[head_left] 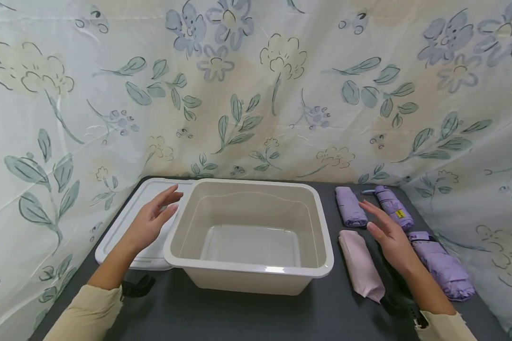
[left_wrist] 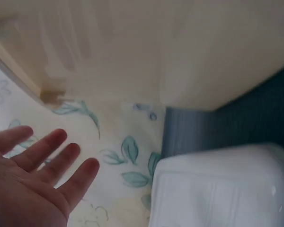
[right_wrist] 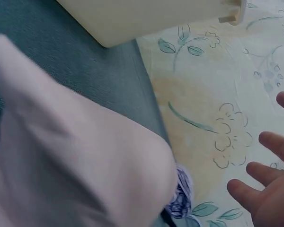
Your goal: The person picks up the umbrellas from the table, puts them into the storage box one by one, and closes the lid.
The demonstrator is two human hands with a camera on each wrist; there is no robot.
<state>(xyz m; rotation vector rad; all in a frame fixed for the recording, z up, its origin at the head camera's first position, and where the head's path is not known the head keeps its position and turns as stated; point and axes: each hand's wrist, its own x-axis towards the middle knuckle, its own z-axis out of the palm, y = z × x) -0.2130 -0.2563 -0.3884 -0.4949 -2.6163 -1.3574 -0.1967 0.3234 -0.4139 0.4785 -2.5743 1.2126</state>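
Observation:
An open beige plastic bin [head_left: 256, 279] stands in the middle of the dark table, its inside bare. My left hand [head_left: 155, 220] hovers over the white lid [head_left: 128, 237] left of the bin, fingers extended and holding nothing. On the right, my right hand [head_left: 390, 237] is raised with fingers spread, also holding nothing. Around it lie several rolled cloth bundles that look like folded umbrellas: a pale pink one [head_left: 360, 265], a short purple one [head_left: 351, 207], a purple one with a yellow label [head_left: 394, 208] and a larger purple one [head_left: 443, 267].
A flowered cloth [head_left: 239, 94] hangs behind the table and along both sides. The lid lies flat, partly behind the bin's left rim. Dark table surface [head_left: 153, 312] shows in front of the bin. Black bands sit at both wrists.

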